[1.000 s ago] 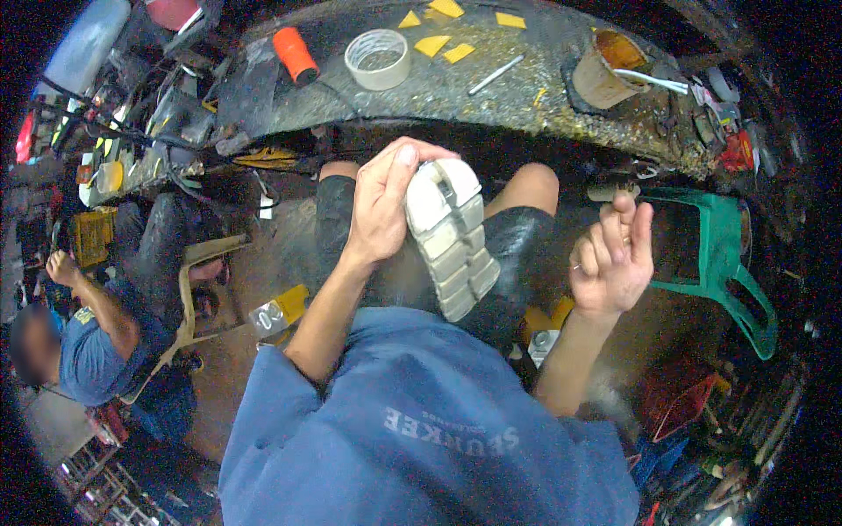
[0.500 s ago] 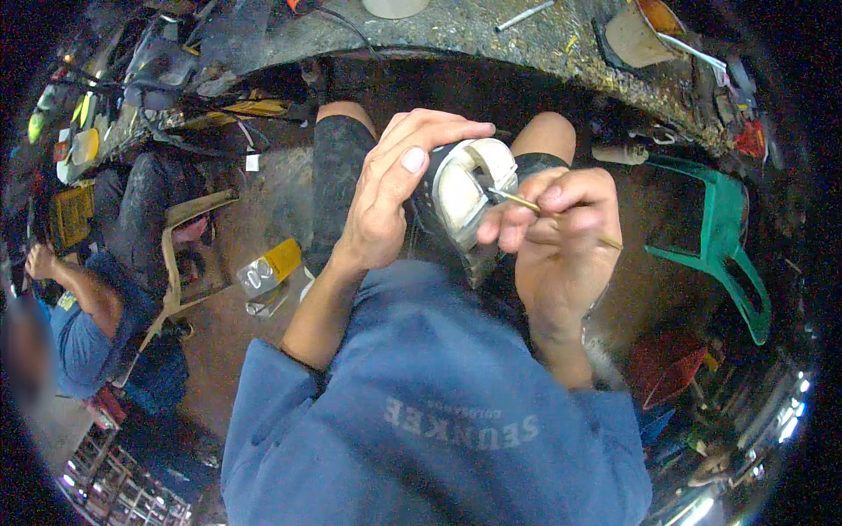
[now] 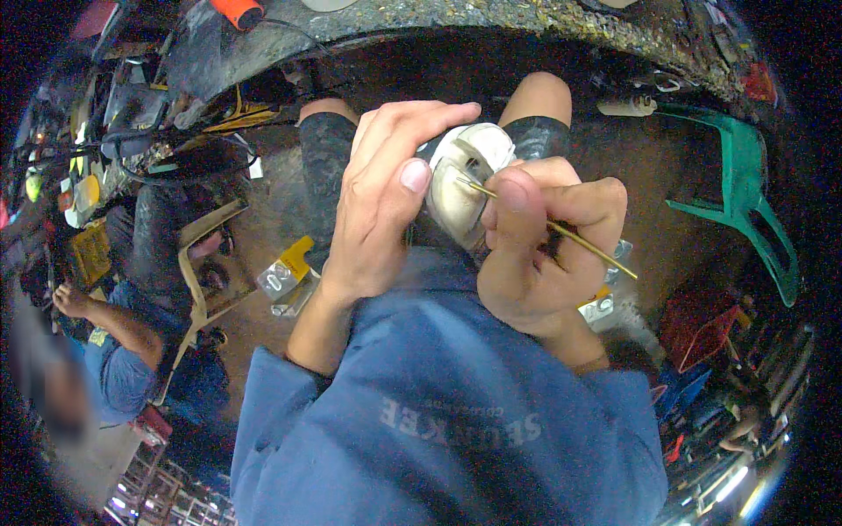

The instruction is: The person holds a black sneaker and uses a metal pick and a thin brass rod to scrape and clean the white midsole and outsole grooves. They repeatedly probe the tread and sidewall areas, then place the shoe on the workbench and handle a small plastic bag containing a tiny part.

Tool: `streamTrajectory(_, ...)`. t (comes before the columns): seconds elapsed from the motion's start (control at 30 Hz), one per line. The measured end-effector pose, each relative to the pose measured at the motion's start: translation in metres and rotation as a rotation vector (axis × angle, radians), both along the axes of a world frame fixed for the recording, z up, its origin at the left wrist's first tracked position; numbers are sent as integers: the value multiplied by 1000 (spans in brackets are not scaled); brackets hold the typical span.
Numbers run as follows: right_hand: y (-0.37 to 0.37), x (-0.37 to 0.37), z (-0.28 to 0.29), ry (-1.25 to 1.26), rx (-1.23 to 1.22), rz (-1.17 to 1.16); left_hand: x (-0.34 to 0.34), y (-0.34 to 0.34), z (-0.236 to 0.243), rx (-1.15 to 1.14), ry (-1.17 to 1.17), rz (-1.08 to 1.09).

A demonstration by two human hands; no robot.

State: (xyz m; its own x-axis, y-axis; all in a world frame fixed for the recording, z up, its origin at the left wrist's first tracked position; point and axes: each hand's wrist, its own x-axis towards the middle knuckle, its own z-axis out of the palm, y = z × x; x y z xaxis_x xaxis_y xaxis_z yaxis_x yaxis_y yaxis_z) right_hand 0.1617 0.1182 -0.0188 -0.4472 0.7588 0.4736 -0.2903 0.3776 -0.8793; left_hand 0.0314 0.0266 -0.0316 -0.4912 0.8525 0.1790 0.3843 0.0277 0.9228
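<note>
Between my knees is a white, rounded, hollow-looking piece (image 3: pixel 456 197) with a dark slot across its upper part; its exact kind is not clear. My left hand (image 3: pixel 381 197) cups its left side, with the forefinger reaching over the far edge and the thumb at the near left. In my right hand (image 3: pixel 553 237) a thin brass-coloured rod (image 3: pixel 589 249) is pinched between thumb and fingers. The rod's slim pale tip lies at the white surface just below the slot. My right fingers hide the right side of the piece.
Ahead curves a rough, stained workbench edge (image 3: pixel 491 28), with an orange tool handle (image 3: pixel 237 10) on it. A green plastic chair (image 3: pixel 745 193) stands at right. Yellow-and-clear packaging (image 3: pixel 289 267) lies on the floor at left, near a beige chair (image 3: pixel 195 272) and a seated person (image 3: pixel 127 351).
My right hand has turned and moved nearer, its fingers now curled tighter round the rod. The rod's tip has shifted left onto the white piece. The view has tilted slightly.
</note>
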Motion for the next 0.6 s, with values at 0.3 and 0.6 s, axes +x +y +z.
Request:
streamTrajectory(0.3,8,5,2,-110,159,88,0,-3,1,-21,75,-28)
streamTrajectory(0.6,9,10,11,-256,211,105,-3,-5,2,-11,89,-46)
